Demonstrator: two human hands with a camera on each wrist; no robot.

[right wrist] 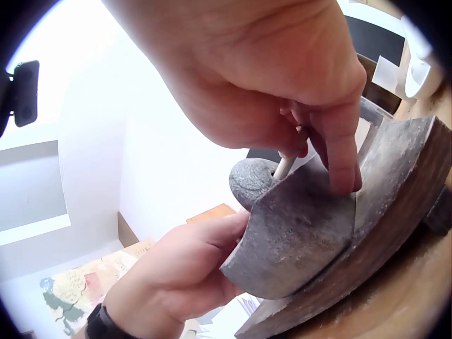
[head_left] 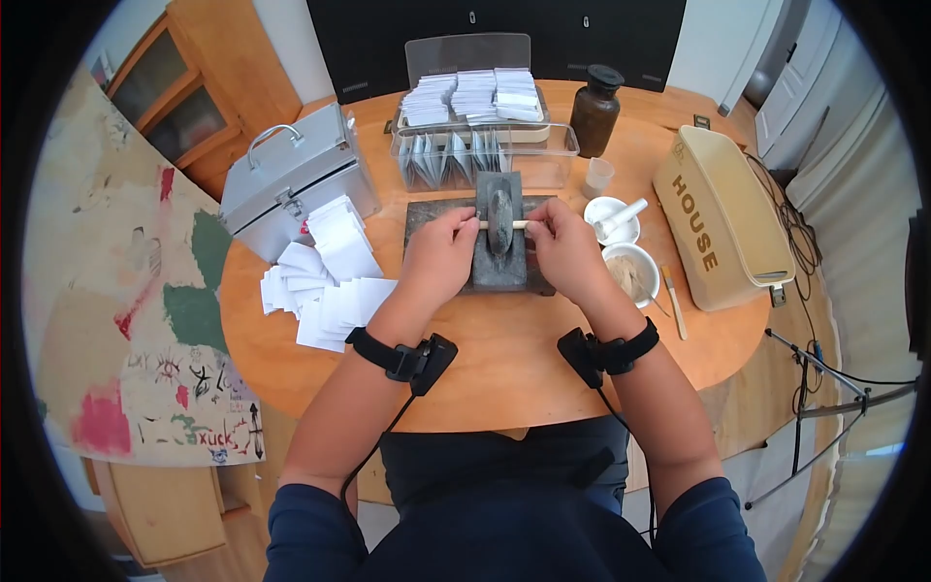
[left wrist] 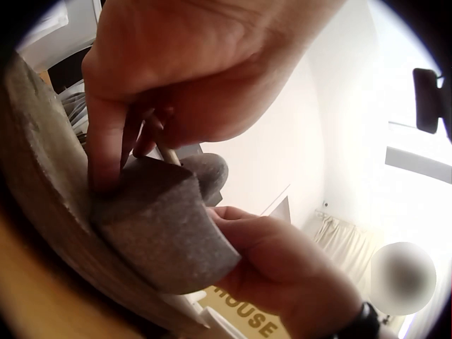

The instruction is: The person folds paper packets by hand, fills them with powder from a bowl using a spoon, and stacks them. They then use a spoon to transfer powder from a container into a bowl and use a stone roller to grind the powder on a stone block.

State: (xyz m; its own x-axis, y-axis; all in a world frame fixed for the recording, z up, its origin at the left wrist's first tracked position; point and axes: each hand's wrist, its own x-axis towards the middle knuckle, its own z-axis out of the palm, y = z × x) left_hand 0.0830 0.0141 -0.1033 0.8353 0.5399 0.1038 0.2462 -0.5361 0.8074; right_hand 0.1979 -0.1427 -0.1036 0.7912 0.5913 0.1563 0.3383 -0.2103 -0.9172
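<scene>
A dark grey stone block point(head_left: 499, 274) lies across a wider dark slab point(head_left: 436, 211) on the table. On the block stands a rounded stone piece point(head_left: 500, 221), with a pale wooden rod point(head_left: 518, 224) running sideways through it. My left hand point(head_left: 444, 250) pinches the rod's left end, my right hand point(head_left: 565, 249) its right end. In the left wrist view, a left fingertip point(left wrist: 106, 180) reaches down to the block's side. The right wrist view shows the right fingers right at the block point(right wrist: 304, 219), near the rod's end.
Left of the slab, loose white paper packets point(head_left: 339, 306) lie before a silver metal case point(head_left: 296, 179). Behind are clear boxes point(head_left: 558, 173) of packets and a brown jar point(head_left: 595, 114). On the right stand a white mortar point(head_left: 603, 206), powder bowl point(head_left: 652, 262), spatula point(head_left: 674, 301) and HOUSE bin point(head_left: 718, 242).
</scene>
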